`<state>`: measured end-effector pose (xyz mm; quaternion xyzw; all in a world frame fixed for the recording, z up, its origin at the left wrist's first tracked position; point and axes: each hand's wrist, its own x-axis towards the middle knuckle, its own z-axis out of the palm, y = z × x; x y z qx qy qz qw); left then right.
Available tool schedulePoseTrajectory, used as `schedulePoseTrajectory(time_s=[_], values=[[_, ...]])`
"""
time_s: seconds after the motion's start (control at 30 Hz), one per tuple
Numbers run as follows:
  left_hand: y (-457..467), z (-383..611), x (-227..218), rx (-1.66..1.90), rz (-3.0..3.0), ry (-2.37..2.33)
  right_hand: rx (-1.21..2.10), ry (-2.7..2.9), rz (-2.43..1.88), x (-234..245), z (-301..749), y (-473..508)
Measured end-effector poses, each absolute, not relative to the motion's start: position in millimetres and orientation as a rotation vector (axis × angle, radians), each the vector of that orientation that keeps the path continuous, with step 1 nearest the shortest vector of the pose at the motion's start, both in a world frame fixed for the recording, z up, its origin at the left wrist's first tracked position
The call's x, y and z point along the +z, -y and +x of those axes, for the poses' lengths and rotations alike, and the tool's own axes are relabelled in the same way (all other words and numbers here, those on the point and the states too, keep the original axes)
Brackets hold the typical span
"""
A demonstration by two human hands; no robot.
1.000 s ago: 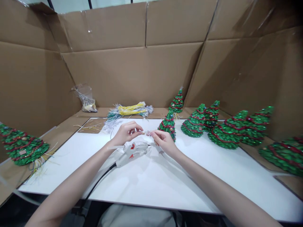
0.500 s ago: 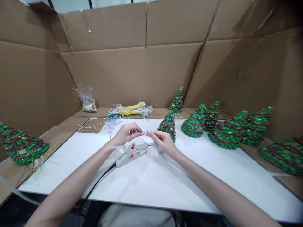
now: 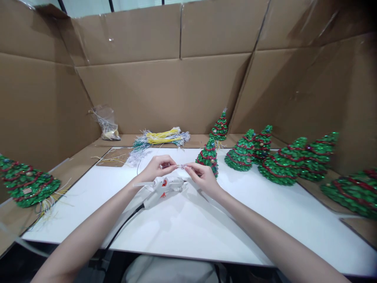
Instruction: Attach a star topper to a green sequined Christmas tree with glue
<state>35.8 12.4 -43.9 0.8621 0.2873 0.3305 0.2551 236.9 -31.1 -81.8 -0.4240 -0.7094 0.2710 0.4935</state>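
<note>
The work appears to be in a middle stage. A small clear piece (image 3: pixel 180 166) is already picked up and is between the two hands, near the centre of the frame, above the white desk (image 3: pixel 176 239). It is not yet put down, and it is not on any of the green trees. Whether its parts are already fixed together, one cannot tell (it is very small, and the fingers cover much of it).

The left hand (image 3: pixel 157 168) has its thumb and finger narrow, pinching the left end of the piece. The right hand (image 3: pixel 203 175) does the same at the right end, so both hands seem to hold it together.

The long axis of the piece runs from left to right across the frame, almost level. Which end is its front, the view does not show.

Just below the hands lies a white glue gun (image 3: pixel 156 190), its nozzle toward the right of the frame. The nearest tree (image 3: pixel 207 156) stands just behind the right hand. The tree at the back (image 3: pixel 219 129) has a pale tip (image 3: pixel 225 110) on its top. A bundle of yellow and white wires (image 3: pixel 163 136) lies behind the left hand.
</note>
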Motion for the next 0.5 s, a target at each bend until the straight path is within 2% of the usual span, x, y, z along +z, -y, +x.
schedulePoseTrajectory(time_s=[0.5], values=[[-7.8, 36.6, -38.5, 0.827, 2.086, -0.775, 0.661, 1.675, -1.006, -86.7, 232.7, 30.0]])
